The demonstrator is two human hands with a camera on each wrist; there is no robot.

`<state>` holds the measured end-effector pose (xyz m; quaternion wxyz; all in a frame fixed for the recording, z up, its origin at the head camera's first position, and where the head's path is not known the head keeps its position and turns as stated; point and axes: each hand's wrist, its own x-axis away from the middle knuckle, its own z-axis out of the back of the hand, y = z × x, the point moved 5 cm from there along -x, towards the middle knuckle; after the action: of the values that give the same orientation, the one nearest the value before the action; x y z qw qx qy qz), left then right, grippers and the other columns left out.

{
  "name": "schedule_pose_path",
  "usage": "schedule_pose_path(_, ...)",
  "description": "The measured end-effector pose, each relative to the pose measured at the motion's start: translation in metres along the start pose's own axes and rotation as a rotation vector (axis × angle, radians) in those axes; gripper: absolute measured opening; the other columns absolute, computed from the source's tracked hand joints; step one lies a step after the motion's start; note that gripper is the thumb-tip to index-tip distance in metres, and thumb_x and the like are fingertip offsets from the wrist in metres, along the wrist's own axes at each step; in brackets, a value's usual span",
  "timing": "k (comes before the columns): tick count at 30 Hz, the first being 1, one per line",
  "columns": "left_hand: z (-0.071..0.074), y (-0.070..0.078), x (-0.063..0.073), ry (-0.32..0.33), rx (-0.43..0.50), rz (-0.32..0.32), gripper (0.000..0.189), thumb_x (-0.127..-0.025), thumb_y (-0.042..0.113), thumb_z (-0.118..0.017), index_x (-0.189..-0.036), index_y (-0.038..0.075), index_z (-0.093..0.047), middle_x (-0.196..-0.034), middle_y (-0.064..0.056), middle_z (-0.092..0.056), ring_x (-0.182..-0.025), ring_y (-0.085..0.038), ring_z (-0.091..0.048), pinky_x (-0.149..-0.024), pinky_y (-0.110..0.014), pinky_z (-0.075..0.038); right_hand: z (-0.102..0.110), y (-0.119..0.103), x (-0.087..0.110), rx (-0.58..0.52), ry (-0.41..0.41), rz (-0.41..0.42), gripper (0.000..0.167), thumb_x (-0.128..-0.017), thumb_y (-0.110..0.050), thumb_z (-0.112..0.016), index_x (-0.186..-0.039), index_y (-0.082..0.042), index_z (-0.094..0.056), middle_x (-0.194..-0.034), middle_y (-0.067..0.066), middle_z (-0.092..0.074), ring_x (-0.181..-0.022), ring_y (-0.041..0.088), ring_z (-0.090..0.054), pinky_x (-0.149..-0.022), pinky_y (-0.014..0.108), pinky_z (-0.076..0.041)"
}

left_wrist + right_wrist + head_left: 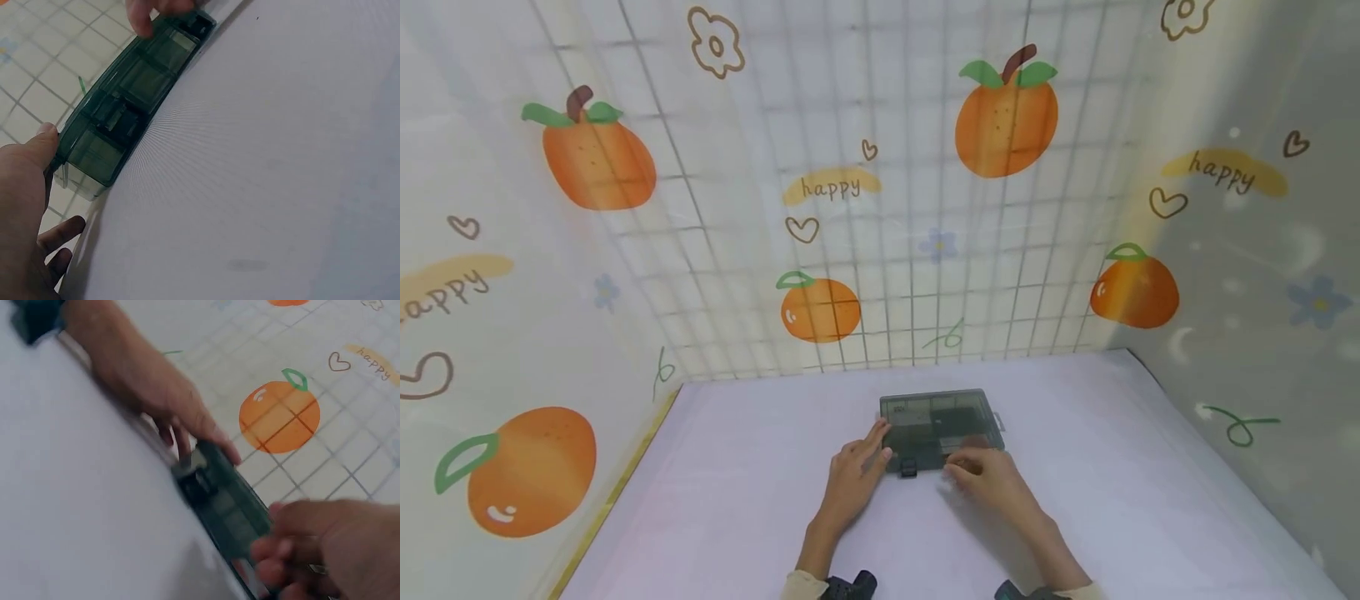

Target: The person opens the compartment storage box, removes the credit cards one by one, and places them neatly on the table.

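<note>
A dark green see-through plastic storage box with inner compartments lies on the white table, its lid down. A dark latch sits on its front edge. My left hand rests at the box's left end. Its thumb touches the top corner, and in the left wrist view the other fingers hang loosely beside the end. Over the front right part of the box is my right hand, fingers bent and the thumb near the index finger. I cannot tell whether those fingertips pinch anything.
A pale table surface surrounds the box. Behind it and at both sides stand sheets printed with oranges, with a wire grid showing through the back one. A clear tab projects from the box's right end.
</note>
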<state>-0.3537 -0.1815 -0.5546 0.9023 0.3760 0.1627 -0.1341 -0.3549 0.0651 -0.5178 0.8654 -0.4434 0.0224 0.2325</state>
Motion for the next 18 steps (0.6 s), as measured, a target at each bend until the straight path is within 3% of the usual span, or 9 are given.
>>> schedule_pose_path(7,-0.001,0.001,-0.001,-0.010,0.005,0.009,0.052,-0.106,0.048,-0.042,-0.153,0.025,-0.043,-0.159,0.013,-0.034,-0.129,-0.033,-0.048,-0.105,-0.067,-0.027,0.042,0.015,0.008,0.254,0.182,0.182,0.043,-0.086,-0.024,-0.081,-0.126,-0.012,-0.070,-0.072,-0.014,-0.058,-0.060,-0.001,-0.047,-0.052,0.021,-0.043)
schedule_pose_path(12,-0.001,0.001,0.000,-0.010,0.010,0.014,0.053,-0.106,0.049,-0.041,-0.154,0.026,-0.042,-0.159,0.012,-0.034,-0.130,-0.035,-0.047,-0.105,-0.068,-0.026,0.054,0.044,0.001,0.281,0.132,0.180,0.058,-0.085,-0.024,-0.082,-0.137,-0.008,-0.063,-0.083,-0.003,-0.043,-0.071,0.008,-0.035,-0.058,0.023,-0.036)
schedule_pose_path(18,0.000,0.001,-0.001,0.001,-0.001,-0.003,0.052,-0.106,0.046,-0.043,-0.153,0.024,-0.043,-0.159,0.013,-0.035,-0.128,-0.036,-0.048,-0.104,-0.068,-0.027,0.058,0.057,-0.004,0.246,0.097,0.242,0.051,-0.084,-0.019,-0.080,-0.130,-0.003,-0.066,-0.088,-0.004,-0.041,-0.077,0.008,-0.033,-0.062,0.023,-0.034)
